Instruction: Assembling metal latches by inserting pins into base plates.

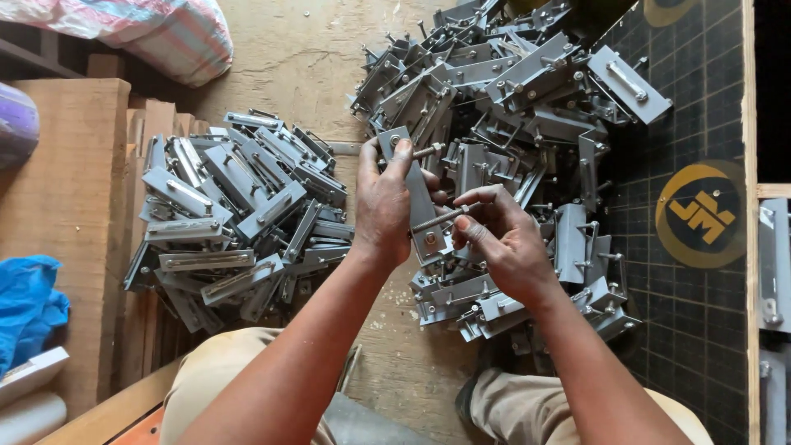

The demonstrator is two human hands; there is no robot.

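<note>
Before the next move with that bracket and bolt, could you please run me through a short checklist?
1. Left hand grips the grey metal bracket firmly: ok.
2. Right hand pinches the long bolt: ok.
3. Bolt tip seated in a bracket hole: cannot tell, fingers hide it.
4. Upper bolt already through the bracket's top: ok.
5. Both piles, left pile and right pile, within reach: ok.

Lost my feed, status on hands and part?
Left hand grips grey metal bracket. Right hand pinches bolt at it. Bracket piles both sides, nothing blocking.
</note>
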